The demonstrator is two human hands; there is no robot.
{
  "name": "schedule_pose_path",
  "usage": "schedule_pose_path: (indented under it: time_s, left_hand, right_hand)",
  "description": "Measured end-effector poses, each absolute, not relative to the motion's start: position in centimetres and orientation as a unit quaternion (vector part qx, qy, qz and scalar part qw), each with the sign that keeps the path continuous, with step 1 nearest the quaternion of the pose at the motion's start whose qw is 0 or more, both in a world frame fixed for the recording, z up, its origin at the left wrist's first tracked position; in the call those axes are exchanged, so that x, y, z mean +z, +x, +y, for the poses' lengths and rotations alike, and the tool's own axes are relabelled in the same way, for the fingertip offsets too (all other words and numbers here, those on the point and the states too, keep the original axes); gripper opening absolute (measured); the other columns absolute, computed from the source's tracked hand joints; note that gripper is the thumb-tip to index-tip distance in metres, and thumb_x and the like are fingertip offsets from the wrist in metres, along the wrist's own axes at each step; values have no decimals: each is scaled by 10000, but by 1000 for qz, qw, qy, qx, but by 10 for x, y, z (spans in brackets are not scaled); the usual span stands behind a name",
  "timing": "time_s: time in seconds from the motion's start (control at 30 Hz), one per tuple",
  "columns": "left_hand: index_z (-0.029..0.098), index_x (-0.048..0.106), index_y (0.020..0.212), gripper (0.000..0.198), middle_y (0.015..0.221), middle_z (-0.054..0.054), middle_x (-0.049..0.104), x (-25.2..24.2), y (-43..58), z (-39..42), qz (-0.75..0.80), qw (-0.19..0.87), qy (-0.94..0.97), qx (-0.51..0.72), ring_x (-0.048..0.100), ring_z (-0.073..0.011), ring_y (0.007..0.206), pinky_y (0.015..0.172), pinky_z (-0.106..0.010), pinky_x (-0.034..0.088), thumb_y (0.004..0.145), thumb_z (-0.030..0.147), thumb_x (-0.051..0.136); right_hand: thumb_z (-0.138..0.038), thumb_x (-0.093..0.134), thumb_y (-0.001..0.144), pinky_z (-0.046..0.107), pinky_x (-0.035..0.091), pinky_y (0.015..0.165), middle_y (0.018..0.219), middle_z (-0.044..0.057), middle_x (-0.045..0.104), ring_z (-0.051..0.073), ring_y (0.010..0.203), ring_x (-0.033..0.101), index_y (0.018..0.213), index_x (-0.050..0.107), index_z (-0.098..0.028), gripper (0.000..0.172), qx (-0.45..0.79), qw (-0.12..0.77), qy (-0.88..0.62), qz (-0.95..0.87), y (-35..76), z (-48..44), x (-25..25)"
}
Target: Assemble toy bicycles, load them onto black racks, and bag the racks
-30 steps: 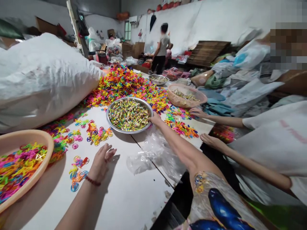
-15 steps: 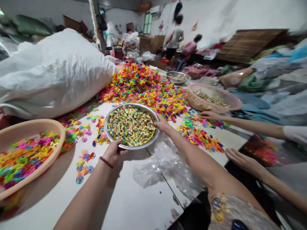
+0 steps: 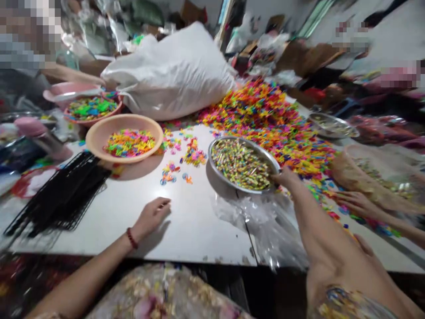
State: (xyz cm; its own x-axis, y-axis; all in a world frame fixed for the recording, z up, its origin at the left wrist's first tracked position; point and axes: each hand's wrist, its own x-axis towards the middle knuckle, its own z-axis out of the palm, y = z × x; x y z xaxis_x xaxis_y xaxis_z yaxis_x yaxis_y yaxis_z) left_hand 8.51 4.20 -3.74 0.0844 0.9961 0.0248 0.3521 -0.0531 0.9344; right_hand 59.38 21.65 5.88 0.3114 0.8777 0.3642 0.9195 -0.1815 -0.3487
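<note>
My right hand (image 3: 286,178) grips the right rim of a round metal basin (image 3: 212,165), thumb at the edge. The basin is full of small yellow-green wrapped pieces, like candies, and looks slightly tilted. My left hand (image 3: 154,215), with a dark red bead bracelet (image 3: 132,238) on the wrist, is over the white table (image 3: 195,226), apart from the basin. Its fingers are loosely bent with a gap between them, and nothing shows in them. Beyond the left hand lie a few colourful plastic pieces (image 3: 169,175). Clear plastic bags (image 3: 268,226) lie below the basin.
A large heap of colourful plastic pieces (image 3: 262,119) covers the table's far side, beside a big white sack (image 3: 172,75). At left stand a peach basin (image 3: 94,137) and black mesh items (image 3: 63,195). A co-worker's hand (image 3: 358,204) is among pieces at right.
My left hand has let go of the metal basin and moved back toward the table's near edge. My right hand still holds the basin. The view has swung left.
</note>
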Motion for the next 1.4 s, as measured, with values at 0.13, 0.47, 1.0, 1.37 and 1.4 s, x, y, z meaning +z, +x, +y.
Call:
schedule_pose_path:
  time_s: [0.13,0.47,1.0,1.37,1.4]
  left_hand:
    - [148,681,1071,340,1134,-160,680,-67,-19,-26,677,129,637,345,614,-290,1115,1054,-493,469,916,401,514]
    - [22,505,1343,512,1476,-277,445,-109,-65,-38,695,-54,691,190,344,-376,1451,1146,-561,362,983,355,360]
    - [201,146,1602,728,1657,-140,199,-79,-75,-38,636,6,770,53,246,-324,1512,1193,-541,300,953,307,459]
    - [153,107,1610,796,1687,-102,72,-65,-77,-31,612,45,789,11,84,-275,1557,1267,-458,100,905,233,468]
    - [151,106,1610,798,1687,-104,70,-63,-76,-30,613,46,789,8,82,-274,1557,1267,-457,96,904,232,470]
  right_hand:
    - [-364,641,865,413,391,927,1238,313,591,284,1160,544,1200,609,-17,483,-60,223,-742,-630,515,196,82]
    - [-195,547,934,237,388,677,838,24,726,139,746,605,824,684,-178,177,233,83,-382,-890,152,46,-12]
    - [-175,610,875,346,410,588,815,20,634,188,692,589,1093,520,-140,238,216,184,-285,-916,132,52,-76]
    - [-239,511,962,299,403,506,753,11,628,155,634,555,1142,558,-110,227,296,271,-290,-869,132,56,-90]
    - [-230,494,969,298,410,518,750,11,632,155,639,550,1135,562,-120,210,299,278,-293,-864,132,55,-90]
